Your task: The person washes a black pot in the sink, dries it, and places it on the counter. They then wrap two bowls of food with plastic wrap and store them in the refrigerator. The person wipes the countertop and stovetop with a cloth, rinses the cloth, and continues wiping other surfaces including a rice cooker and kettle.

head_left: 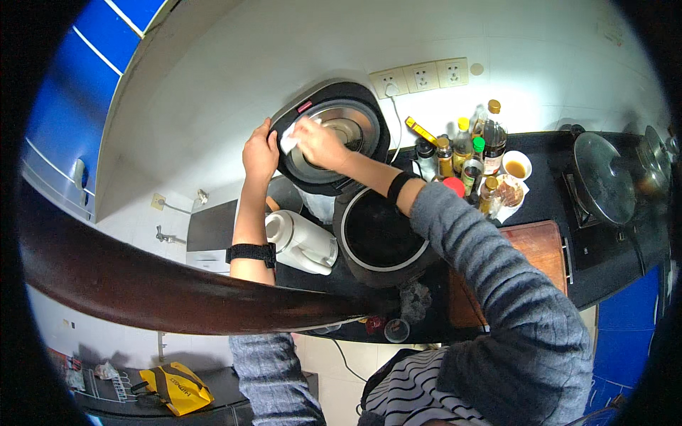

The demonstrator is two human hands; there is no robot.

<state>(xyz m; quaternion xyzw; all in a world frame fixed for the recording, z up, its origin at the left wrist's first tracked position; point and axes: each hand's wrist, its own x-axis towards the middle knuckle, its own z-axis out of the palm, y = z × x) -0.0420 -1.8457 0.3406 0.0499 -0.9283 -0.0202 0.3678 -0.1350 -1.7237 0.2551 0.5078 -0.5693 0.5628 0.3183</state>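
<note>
A rice cooker [394, 274] stands on the dark countertop with its lid [354, 90] raised and its inside turned towards me. My right hand [319, 144] presses a white cloth or tissue [289, 141] against the metal inner face of the lid, near its left rim. My left hand [261, 152] grips the left outer edge of the lid, fingers at the rim and thumb towards the inside. The cooker's cavity below looks dark; its bottom cannot be made out.
A white electric kettle [306, 242] stands left of the cooker. Seasoning bottles [462, 149], a bowl of brown liquid [515, 166] and a wooden cutting board [538, 250] are on the right. A lidded wok [605, 178] sits on the stove. A dark, curved edge crosses the lower left.
</note>
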